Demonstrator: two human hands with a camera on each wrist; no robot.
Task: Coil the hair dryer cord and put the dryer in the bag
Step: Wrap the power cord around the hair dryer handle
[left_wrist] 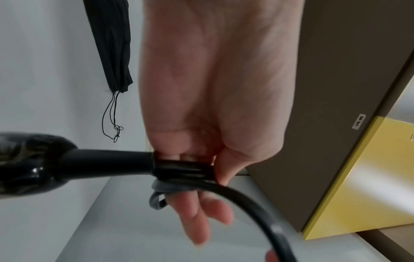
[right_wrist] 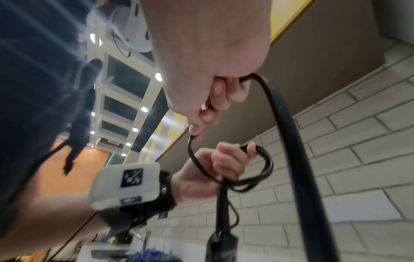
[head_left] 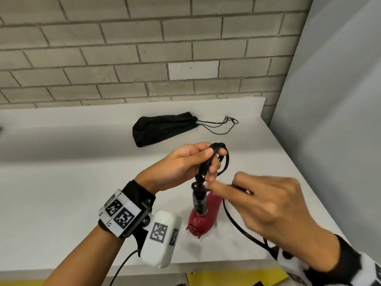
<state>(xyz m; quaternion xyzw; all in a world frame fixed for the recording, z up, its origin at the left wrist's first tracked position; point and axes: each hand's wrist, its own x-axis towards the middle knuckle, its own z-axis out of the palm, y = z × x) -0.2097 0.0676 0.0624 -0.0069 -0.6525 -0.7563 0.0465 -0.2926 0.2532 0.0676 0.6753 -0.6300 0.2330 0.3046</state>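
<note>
My left hand [head_left: 208,162] grips a few small loops of the black cord [head_left: 223,159] above the white table [head_left: 61,172]. The red hair dryer [head_left: 203,219] hangs under it by its black handle [head_left: 199,200], low over the table; whether it touches I cannot tell. My right hand [head_left: 218,186], blurred, pinches the loose cord just right of the handle. From there the cord trails down past my right wrist. In the left wrist view the loops [left_wrist: 183,171] lie round my fingers. In the right wrist view my right hand [right_wrist: 201,124] pinches the cord [right_wrist: 289,141] above the coil [right_wrist: 260,170]. The black drawstring bag [head_left: 162,129] lies flat behind.
The bag's drawstrings [head_left: 222,124] trail to the right on the table. A brick wall [head_left: 144,58] stands behind the table and a grey panel [head_left: 329,120] closes its right side. The table's front edge [head_left: 206,263] runs under my wrists.
</note>
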